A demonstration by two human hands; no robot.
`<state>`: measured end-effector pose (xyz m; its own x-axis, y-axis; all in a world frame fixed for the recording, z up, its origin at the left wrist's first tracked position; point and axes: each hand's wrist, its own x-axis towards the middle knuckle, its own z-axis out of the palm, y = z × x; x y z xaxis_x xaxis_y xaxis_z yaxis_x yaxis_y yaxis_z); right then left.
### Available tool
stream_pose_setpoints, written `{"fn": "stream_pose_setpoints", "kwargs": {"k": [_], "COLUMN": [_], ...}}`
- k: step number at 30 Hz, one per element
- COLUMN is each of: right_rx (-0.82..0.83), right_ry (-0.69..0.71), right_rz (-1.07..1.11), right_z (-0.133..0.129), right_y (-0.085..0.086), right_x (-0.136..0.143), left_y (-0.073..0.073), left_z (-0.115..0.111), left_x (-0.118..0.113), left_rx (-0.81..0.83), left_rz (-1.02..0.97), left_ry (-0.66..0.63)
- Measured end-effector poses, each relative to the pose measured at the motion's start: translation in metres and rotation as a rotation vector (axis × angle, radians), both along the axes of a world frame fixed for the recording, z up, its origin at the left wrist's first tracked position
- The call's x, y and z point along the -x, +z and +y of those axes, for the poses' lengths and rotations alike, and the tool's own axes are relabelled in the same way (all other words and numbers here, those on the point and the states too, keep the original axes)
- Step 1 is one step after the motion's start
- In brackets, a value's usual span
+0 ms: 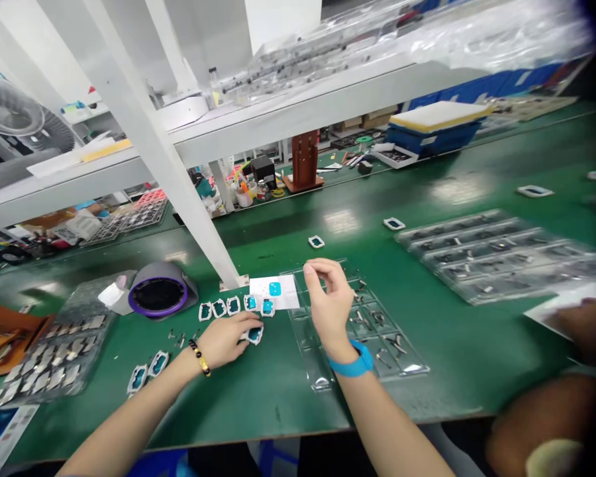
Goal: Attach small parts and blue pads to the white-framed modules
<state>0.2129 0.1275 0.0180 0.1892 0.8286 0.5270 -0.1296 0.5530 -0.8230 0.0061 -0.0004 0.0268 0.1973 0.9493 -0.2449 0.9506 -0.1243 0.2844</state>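
Observation:
My left hand (227, 339), with a beaded bracelet at the wrist, grips a small white frame with a teal middle (254, 335) on the green bench. Just beyond it stand several similar white frames (233, 305) in a row, and two more (158, 363) lie to its left. Over a clear plastic tray (372, 361) with small metal parts in its compartments, my right hand (330, 298) is raised, thumb and fingertips pinched together. Whatever the pinch may hold is too small to see. A white sheet with a blue square (275, 289) lies between the hands, further back.
A grey round device with a purple rim (157, 296) stands left, near a tray of metal plates (59, 361). A slanted white post (179, 179) meets the bench behind my hands. Another parts tray (496, 255) lies right, near another person's hand (583, 324). Single frames (316, 242) dot the bench.

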Motion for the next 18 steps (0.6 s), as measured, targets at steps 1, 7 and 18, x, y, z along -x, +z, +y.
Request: {"fn": "stream_pose_setpoints", "kwargs": {"k": [1,7,18], "right_rx": [-0.002,0.056,0.168], "right_ry": [-0.005,-0.073,-0.138], "right_rz": [-0.006,0.095,0.136], "right_z": [0.000,0.008,0.019], "right_y": [0.000,-0.001,-0.005], "right_x": [-0.001,-0.009,-0.014], "left_y": [0.000,0.016,-0.025], "left_z": [0.008,0.129,0.300], "left_x": [-0.001,-0.037,-0.112], "left_rx": [-0.015,-0.268,-0.207], "left_rz": [-0.010,-0.126,-0.091], "left_ry": [-0.004,0.119,0.131]}}
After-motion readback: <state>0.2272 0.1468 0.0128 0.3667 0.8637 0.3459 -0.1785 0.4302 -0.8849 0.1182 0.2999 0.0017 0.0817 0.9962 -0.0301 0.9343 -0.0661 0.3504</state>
